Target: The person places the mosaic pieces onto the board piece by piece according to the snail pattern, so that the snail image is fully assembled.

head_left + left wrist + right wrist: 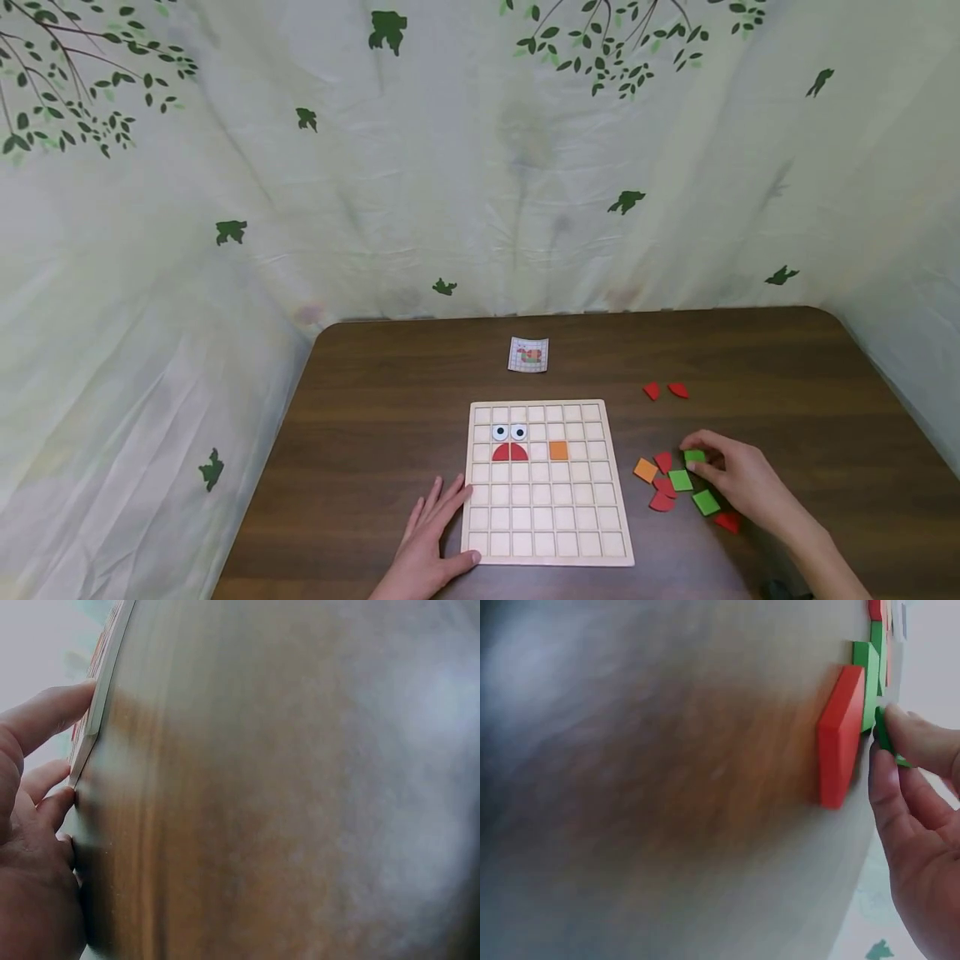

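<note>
A pale wooden grid board (543,518) lies on the table, with two eye pieces (509,432) in one row. Below them sit two red quarter-round tiles (510,452), and an orange square (558,451) lies further right. My left hand (426,543) rests at the board's lower left, fingers at its left edge and thumb on the corner. Over the loose pieces, my right hand (742,477) pinches a green square tile (694,456) between thumb and fingers. Two more green squares (680,480) lie close by. The right wrist view shows the pinched tile (883,731) tilted.
Around the right hand lie an orange square (646,470) and several red pieces (662,502). Two red pieces (665,391) lie further back. A small printed picture card (528,355) is behind the board. A leaf-patterned curtain (480,167) hangs beyond the table's far edge.
</note>
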Available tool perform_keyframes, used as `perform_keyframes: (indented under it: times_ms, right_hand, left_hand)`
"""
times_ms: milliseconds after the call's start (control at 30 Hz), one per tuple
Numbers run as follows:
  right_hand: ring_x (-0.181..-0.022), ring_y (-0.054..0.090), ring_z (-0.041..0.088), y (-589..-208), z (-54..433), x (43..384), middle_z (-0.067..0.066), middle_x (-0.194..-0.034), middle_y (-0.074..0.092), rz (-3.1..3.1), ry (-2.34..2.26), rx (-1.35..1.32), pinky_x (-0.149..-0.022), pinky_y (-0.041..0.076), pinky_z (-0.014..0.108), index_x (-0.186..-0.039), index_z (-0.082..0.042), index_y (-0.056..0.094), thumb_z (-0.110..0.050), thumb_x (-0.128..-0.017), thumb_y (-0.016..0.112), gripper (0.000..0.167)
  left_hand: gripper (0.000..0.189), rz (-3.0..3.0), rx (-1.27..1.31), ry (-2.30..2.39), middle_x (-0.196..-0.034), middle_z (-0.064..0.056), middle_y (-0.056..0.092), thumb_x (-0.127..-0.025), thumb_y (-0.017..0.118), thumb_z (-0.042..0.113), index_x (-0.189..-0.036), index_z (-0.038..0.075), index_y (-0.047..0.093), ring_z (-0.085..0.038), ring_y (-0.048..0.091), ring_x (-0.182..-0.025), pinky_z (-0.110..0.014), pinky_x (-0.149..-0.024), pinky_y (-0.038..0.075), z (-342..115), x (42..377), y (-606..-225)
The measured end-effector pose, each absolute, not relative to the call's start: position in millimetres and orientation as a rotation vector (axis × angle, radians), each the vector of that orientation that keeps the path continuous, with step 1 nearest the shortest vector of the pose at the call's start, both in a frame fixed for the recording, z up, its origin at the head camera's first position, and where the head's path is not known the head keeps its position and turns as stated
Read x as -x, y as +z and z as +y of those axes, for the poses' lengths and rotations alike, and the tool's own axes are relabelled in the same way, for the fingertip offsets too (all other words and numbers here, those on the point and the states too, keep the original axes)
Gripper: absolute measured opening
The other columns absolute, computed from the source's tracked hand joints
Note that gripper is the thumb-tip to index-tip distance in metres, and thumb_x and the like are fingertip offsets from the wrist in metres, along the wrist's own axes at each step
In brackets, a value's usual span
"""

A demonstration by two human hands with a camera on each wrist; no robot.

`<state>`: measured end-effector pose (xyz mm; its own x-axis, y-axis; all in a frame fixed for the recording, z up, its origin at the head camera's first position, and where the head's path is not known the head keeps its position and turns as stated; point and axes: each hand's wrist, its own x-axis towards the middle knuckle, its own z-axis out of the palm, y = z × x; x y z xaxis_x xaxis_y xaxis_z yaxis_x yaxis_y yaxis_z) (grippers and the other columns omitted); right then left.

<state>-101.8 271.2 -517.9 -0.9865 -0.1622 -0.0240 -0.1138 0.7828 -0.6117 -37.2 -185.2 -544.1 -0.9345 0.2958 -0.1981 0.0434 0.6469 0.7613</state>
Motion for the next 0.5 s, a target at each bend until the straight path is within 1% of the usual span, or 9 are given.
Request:
perform_keyframes:
  times_ms: [100, 167, 233, 367, 500]
  right_hand:
    - [-0.082, 0.059, 0.018, -515.7, 267.3, 104.5, -0.003, -0.097, 0.067, 2.936, -0.979, 0.262, -0.072, 0.051, 0.04, -0.103, -0.019, 0.07, -0.006, -0.084, 0.076, 0.024]
    - [-0.085, 0.059, 0.02, -513.4, 262.7, 106.6, -0.002, -0.099, 0.068, 2.951, -0.984, 0.272, -0.074, 0.05, 0.043, -0.105, -0.019, 0.07, -0.006, -0.085, 0.075, 0.025]
    - [-0.084, 0.058, 0.019, -511.1, 256.7, 108.6, -0.003, -0.1, 0.068, 2.956, -1.004, 0.268, -0.072, 0.049, 0.041, -0.107, -0.019, 0.071, -0.006, -0.086, 0.075, 0.025]
    - [-0.076, 0.055, 0.014, -506.3, 240.3, 111.8, -0.006, -0.099, 0.068, 2.943, -1.069, 0.285, -0.065, 0.045, 0.031, -0.109, -0.021, 0.072, -0.009, -0.087, 0.074, 0.025]
    - [-0.071, 0.05, 0.012, -505.3, 222.3, 114.5, -0.009, -0.097, 0.066, 2.925, -1.128, 0.369, -0.06, 0.041, 0.027, -0.108, -0.022, 0.073, -0.009, -0.086, 0.075, 0.025]
  left_hand:
    - [0.082, 2.56, -0.275, 1.181, -0.161, -0.002, 0.025, -0.079, 0.08, 0.03, -0.151, 0.02, 0.041, -0.035, 0.004, -0.149, -0.06, -0.11, -0.002, -185.4, 36.5, -544.8]
    - [0.082, 2.562, -0.278, 1.182, -0.161, -0.002, 0.025, -0.079, 0.08, 0.03, -0.151, 0.02, 0.041, -0.035, 0.005, -0.149, -0.06, -0.11, -0.002, -185.5, 36.2, -545.1]
    - [0.082, 2.567, -0.279, 1.182, -0.161, -0.001, 0.026, -0.079, 0.08, 0.03, -0.151, 0.02, 0.041, -0.035, 0.005, -0.149, -0.059, -0.11, -0.002, -185.3, 35.8, -544.8]
    - [0.082, 2.571, -0.282, 1.196, -0.161, -0.001, 0.026, -0.079, 0.081, 0.03, -0.15, 0.021, 0.042, -0.036, 0.006, -0.148, -0.06, -0.111, -0.002, -184.6, 35.9, -543.6]
    - [0.081, 2.572, -0.295, 1.222, -0.16, -0.003, 0.028, -0.078, 0.081, 0.03, -0.149, 0.02, 0.043, -0.039, 0.006, -0.148, -0.062, -0.11, -0.002, -184.1, 36.0, -542.7]
